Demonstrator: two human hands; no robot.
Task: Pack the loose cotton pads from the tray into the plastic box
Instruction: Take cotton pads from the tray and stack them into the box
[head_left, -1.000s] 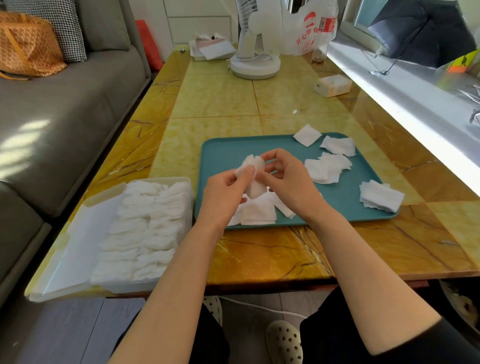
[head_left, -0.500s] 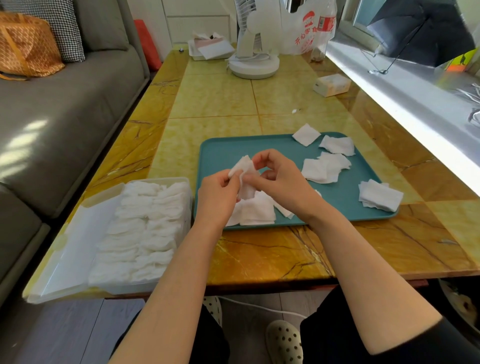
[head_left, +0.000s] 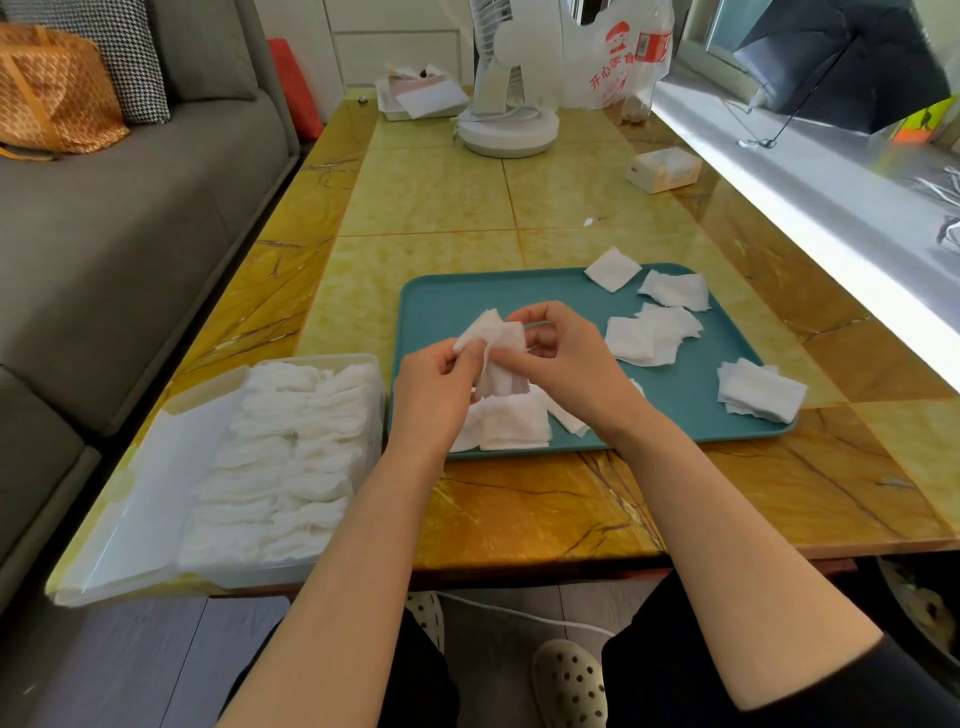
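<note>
Here, the clear plastic box (head_left: 311, 358) sits at the lower left of the frame with its lid lying open. It is full of soft, white packed pads (head_left: 291, 452), lined up in rows. The blue-green tray (head_left: 457, 306) sits in the middle of the frame on the shiny yellow tabletop (head_left: 519, 509). Flat, square loose cotton pads (head_left: 649, 338) lie on it in small piles, mostly on its right side and at its near edge. Both hands are above the left part of the tray. The left hand (head_left: 431, 389) and the right hand (head_left: 566, 364) pinch a thin, floppy held pad (head_left: 496, 345) with curled fingers (head_left: 506, 356), keeping it up off the tray.
</note>
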